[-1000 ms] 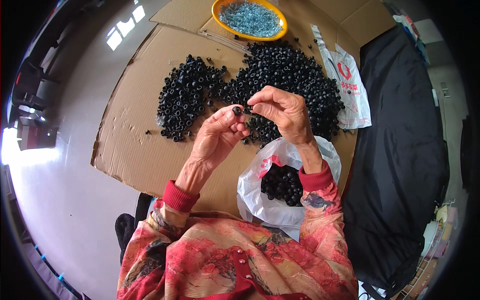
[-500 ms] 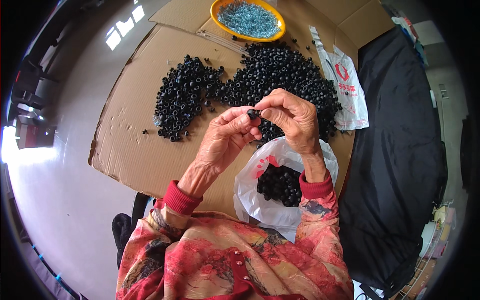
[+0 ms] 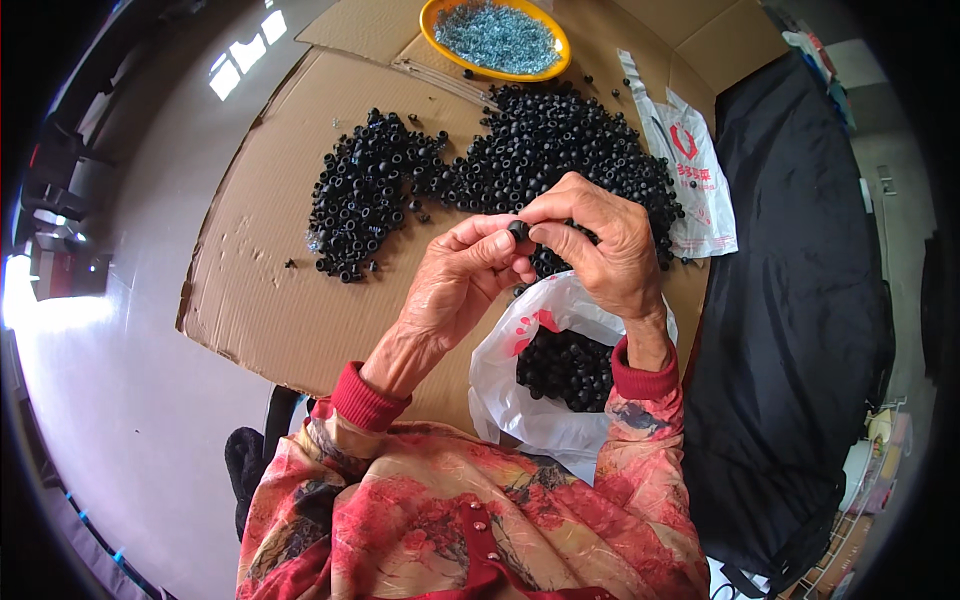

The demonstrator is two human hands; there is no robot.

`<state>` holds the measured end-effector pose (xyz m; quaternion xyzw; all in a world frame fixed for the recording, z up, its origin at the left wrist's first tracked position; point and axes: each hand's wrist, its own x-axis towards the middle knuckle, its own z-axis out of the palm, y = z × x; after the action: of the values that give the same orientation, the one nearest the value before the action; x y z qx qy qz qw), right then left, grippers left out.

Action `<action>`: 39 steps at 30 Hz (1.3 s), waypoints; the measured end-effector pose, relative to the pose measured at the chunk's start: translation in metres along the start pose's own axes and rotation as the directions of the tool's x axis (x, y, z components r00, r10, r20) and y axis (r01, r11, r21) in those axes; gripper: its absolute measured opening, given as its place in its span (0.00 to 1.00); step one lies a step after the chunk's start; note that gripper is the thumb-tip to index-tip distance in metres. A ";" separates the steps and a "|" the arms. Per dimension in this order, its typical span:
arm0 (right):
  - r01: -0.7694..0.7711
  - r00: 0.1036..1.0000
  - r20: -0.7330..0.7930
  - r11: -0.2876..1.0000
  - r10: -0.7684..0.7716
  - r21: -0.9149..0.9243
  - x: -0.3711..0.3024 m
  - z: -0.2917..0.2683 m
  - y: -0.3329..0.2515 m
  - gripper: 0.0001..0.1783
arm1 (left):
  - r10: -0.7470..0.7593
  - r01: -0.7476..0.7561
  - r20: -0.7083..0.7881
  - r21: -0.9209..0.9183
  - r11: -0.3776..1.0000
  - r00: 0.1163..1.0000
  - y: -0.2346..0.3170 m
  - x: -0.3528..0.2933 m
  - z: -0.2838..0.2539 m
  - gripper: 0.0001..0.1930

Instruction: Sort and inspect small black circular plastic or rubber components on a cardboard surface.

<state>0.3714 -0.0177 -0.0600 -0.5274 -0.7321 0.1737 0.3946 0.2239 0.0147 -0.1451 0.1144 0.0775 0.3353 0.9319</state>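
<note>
A white plastic bag (image 3: pixel 712 205) with red print lies flat along the right edge of the cardboard (image 3: pixel 255 255); black fabric (image 3: pixel 790 330) spreads beyond it. Dark fuzzy material (image 3: pixel 242 468) sits off the near edge, leftward.

Right at the centre, the left hand (image 3: pixel 465 265) is pinching a small round black piece (image 3: pixel 518 231) between thumb and forefinger, while the right hand (image 3: pixel 602 245) is bringing its own thumb and forefinger right up beside it; whatever those tips may be gripping is too small to tell. Just beyond, a big heap of black pieces (image 3: pixel 565 135) is spreading over the cardboard (image 3: pixel 255 260), with a smaller heap (image 3: pixel 362 200) lying to its left. Up top, an orange bowl (image 3: pixel 553 70) is holding clear bluish bits (image 3: pixel 497 38). Below the right hand, an open white plastic bag (image 3: pixel 492 375) is holding more black pieces (image 3: pixel 565 370).
</note>
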 end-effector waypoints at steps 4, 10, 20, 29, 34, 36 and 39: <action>-0.142 0.987 -0.060 0.986 0.147 0.084 -0.004 -0.003 0.000 0.04 | -0.016 0.016 0.009 -0.012 1.000 1.000 0.000 0.000 0.003 0.09; -0.053 0.990 -0.134 0.998 0.051 -0.017 -0.011 -0.001 -0.002 0.05 | -0.020 0.020 0.021 -0.021 1.000 1.000 -0.004 0.000 0.010 0.09; 0.090 0.989 -0.106 0.990 -0.101 -0.106 -0.009 -0.007 -0.006 0.05 | -0.043 0.044 0.015 -0.040 0.998 0.999 -0.004 -0.005 0.021 0.11; 0.211 0.966 -0.106 0.957 -0.236 -0.201 -0.010 -0.010 -0.009 0.05 | -0.057 0.057 -0.009 -0.029 0.998 0.998 -0.003 -0.011 0.027 0.11; 0.055 0.991 -0.124 0.998 -0.059 -0.035 -0.013 -0.009 -0.011 0.06 | -0.043 0.043 -0.007 -0.040 0.998 0.999 -0.003 -0.011 0.028 0.10; -0.019 0.992 -0.125 0.999 0.026 0.051 -0.014 -0.008 -0.010 0.06 | -0.051 0.051 -0.004 -0.046 0.998 0.999 -0.003 -0.011 0.028 0.10; -0.024 0.987 -0.154 0.994 0.041 0.109 -0.016 -0.007 -0.008 0.07 | -0.046 0.046 -0.007 -0.037 0.998 0.999 -0.004 -0.010 0.029 0.11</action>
<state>0.3737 -0.0366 -0.0563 -0.5295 -0.6799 0.1772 0.4753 0.2251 0.0010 -0.1180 0.0941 0.0778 0.3156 0.9410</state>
